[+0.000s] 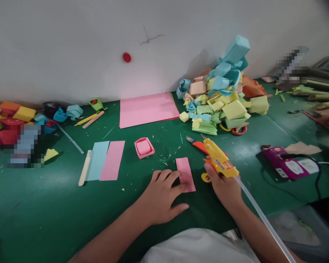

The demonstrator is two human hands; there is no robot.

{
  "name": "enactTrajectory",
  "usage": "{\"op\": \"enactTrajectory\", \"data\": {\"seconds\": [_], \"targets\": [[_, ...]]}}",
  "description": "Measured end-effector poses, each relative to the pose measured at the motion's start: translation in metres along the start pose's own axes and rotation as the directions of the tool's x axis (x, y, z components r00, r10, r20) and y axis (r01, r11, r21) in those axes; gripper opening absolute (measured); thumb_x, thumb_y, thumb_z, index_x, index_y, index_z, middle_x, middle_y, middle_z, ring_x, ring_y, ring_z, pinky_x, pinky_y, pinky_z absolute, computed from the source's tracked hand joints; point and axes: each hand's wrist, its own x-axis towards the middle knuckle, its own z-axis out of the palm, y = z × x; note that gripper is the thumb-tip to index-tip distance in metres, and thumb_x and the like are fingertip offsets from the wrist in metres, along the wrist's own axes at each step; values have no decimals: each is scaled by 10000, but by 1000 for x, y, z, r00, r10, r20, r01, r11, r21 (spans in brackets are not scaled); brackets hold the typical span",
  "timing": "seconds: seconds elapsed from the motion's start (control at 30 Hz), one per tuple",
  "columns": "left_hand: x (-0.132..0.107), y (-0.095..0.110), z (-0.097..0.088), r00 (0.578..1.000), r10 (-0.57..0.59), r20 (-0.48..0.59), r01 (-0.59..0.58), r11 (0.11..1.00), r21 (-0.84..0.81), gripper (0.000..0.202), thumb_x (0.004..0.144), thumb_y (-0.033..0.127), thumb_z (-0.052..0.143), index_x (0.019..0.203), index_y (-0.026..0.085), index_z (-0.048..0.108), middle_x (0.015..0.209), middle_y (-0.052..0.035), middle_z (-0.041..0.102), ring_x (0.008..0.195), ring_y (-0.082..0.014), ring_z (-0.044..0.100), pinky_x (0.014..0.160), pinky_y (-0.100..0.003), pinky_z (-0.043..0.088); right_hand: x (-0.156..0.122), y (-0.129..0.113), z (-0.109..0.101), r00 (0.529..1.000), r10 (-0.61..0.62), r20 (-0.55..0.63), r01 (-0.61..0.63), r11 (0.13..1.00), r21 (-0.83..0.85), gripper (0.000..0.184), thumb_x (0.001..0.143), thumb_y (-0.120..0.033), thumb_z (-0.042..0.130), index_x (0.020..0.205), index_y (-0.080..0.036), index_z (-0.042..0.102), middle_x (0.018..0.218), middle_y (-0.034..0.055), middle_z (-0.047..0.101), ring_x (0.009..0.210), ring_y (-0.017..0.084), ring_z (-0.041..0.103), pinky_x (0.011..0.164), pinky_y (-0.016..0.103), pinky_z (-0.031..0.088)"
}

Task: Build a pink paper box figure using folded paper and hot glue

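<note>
While the spread left hand (161,198) partly hides pink paper (184,167), the right hand (227,191) grips a glue gun (219,159) partly blocking a cutter (199,146).

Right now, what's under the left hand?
A pink strip pokes out from under the left hand, on the green table. I can't see what the hand covers.

Gap between pink box (146,155) and strip (184,166)

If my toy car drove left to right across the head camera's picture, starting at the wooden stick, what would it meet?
Wooden stick, blue paper, flat pink paper, small pink box, left hand touching a pink strip, right hand holding a yellow glue gun, purple device.
</note>
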Motion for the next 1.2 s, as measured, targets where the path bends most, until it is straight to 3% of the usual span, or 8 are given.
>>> {"op": "enactTrajectory", "data": {"seconds": [0.17,0.27,0.37,0.47,0.6,0.77,0.93,1.2], "targets": [[1,3,3,1000,-1,0,1,1000,31,464,950,538,628,1324,265,597,1422,-103,530,1225,-341,503,988,-530,356,-11,-1,-7,992,20,121,-20,1000,5,383,877,-536,641,1065,-206,687,953,87,776,817,264,732,717,371,602],[2,3,3,1000,13,-10,-13,999,37,491,958,537,621,1350,244,576,1407,-110,555,1196,-330,526,952,-500,370,-13,3,-17,969,62,239,-67,998,10,426,870,-531,680,1159,-220,648,1002,75,773,836,253,733,708,344,597],[4,2,3,997,52,-59,-51,998,25,386,1003,482,576,1287,222,609,1377,-93,605,1167,-295,553,903,-445,372,-13,14,-30,946,72,315,-71,997,-15,433,871,-496,693,1195,-214,638,1095,84,754,860,248,736,711,335,600],[5,2,3,980,114,-162,-113,993,18,238,1052,360,522,1198,217,646,1248,-54,699,1064,-231,609,846,-397,364,-16,23,-39,919,43,391,-41,999,-15,327,884,-481,679,1057,-204,695,1003,77,744,772,236,729,657,329,600],[6,1,4,915,205,-349,-219,976,0,180,1060,209,500,1034,195,678,976,-9,769,913,-169,659,819,-362,384,-23,21,-43,942,90,324,-110,993,44,324,864,-488,701,1020,-204,700,892,63,736,655,216,708,542,306,588],[7,-4,6,851,206,-483,-241,970,-11,109,1016,201,596,941,198,675,912,6,780,815,-153,671,751,-336,419,-27,17,-43,968,118,220,-145,983,111,349,818,-466,745,1037,-197,700,998,86,734,693,218,723,557,312,618],[8,-6,7,837,92,-540,-189,974,-128,169,967,169,654,806,204,615,787,20,743,752,-147,661,732,-321,438,-26,23,-43,967,140,211,-176,971,163,375,809,-469,758,1053,-188,714,1002,89,746,692,221,727,568,319,629],[6,-10,1,876,10,-483,-136,964,-227,140,1039,181,512,948,210,615,872,-16,710,791,-154,628,755,-302,469,-18,28,-42,957,198,212,-252,931,265,382,767,-477,810,1021,-198,753,965,84,769,759,246,750,625,310,640]]}}
